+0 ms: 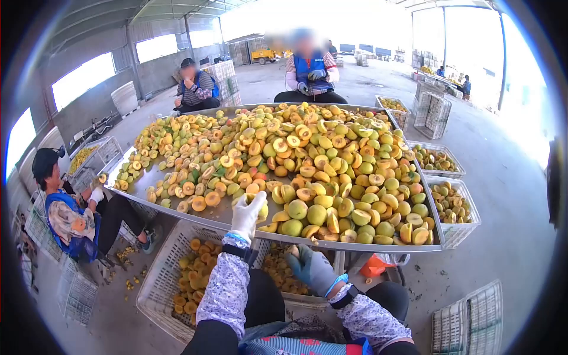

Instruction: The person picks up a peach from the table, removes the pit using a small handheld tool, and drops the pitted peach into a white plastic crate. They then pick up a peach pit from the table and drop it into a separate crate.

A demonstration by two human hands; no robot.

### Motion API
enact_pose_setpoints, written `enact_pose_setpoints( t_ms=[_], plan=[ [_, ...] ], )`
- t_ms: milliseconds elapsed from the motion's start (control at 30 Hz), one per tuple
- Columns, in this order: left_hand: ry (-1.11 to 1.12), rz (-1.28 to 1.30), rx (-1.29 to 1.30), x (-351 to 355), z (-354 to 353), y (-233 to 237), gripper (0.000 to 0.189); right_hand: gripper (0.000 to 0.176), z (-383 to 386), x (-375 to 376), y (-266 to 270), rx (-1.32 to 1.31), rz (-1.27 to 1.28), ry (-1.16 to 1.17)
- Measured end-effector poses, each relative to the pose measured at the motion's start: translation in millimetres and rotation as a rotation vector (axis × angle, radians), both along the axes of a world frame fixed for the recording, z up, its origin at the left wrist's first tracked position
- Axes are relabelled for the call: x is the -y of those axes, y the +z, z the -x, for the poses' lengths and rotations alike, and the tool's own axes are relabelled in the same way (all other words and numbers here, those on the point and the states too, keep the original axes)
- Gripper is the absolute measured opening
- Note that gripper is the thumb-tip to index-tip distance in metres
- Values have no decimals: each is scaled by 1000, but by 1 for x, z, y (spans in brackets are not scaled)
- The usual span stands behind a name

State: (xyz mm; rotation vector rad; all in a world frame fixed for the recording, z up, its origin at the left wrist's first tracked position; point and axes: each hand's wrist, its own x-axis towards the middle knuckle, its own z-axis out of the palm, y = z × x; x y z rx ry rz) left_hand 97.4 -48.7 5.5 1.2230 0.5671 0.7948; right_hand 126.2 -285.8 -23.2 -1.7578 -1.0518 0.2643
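Around me stretches a large, bright hall with grey walls (160, 74), a metal roof and a pale concrete floor (491, 195). Filling the middle is a broad, silver metal-topped table (142, 184) with a raised rim, and over most of it spreads a heap of yellow, green and orange round fruit (331, 160), many cut into halves. 3 other people sit at it: a person in a blue vest and striped sleeves (310, 71) at the far edge, a person in a dark striped top (198, 92) beside them with a hand raised to the face, and a person in a blue vest and patterned sleeves (74, 219) at the left end. A white perforated plastic crate (164, 281) stands below the near edge, holding orange-fleshed fruit halves (195, 272); 2 white slatted crates of fruit (454, 204) sit along the right side. The near worker's right hand, in a grey-blue glove (316, 272), is below the rim, its fingertips gripping a small beige piece (293, 251) I cannot identify. The left hand, in a white glove (245, 216), grasps a yellow-green fruit (261, 212) above the table's near edge.
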Motion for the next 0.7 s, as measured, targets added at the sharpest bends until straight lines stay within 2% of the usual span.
enact_pose_setpoints(
  t_ms=[100,133,233,267,367,433,500,533,633,700],
  plan=[
    [-124,38,64,44,0,12,25,27,-5,-6,0,5,-147,-97],
    [-152,15,47,56,-1,14,26,19,-3,-8,-2,-154,-224,-112],
    [-254,-13,41,88,-10,11,27,25,-3,-17,-5,-403,-535,-100],
    [-282,-34,77,98,-14,6,27,33,-8,-16,-9,-478,-521,-54],
    [-400,-40,65,116,-8,8,33,31,-16,-21,-5,-606,-745,-111],
    [-474,-88,185,122,2,25,32,21,-24,-15,8,-745,-653,-128],
    [-524,-26,236,118,1,23,31,14,-27,-5,18,-891,-549,-159],
    [-546,10,257,116,2,20,31,14,-27,-8,19,-891,-524,-169],
    [-457,-90,207,109,-5,4,32,14,-29,-11,19,-937,-399,-146],
    [-364,-46,261,106,-10,-2,29,16,-27,-13,17,-828,-417,-142]
  ],
)
